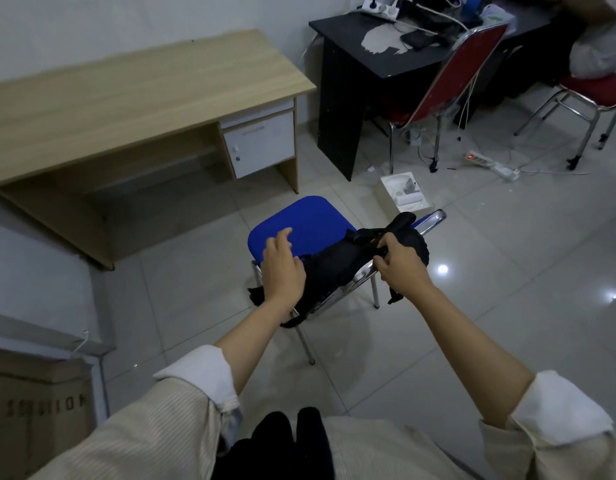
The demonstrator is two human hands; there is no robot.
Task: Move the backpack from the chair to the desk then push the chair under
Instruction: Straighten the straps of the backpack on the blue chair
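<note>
Looks like the grab step: right hand (pixel 400 263) pinching the backpack (pixel 337 268) top, left hand (pixel 282 268) spread open over it, desk (pixel 133 98) ahead-left, so next is lifting.

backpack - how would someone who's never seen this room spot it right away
Start at the light wooden desk by the wall, then come forward to the blue-seated chair on the tiled floor in front of it. The backpack is the black, floppy bundle slumped against that chair's chrome backrest, between the left hand and right hand. Both other chairs are red.
</note>
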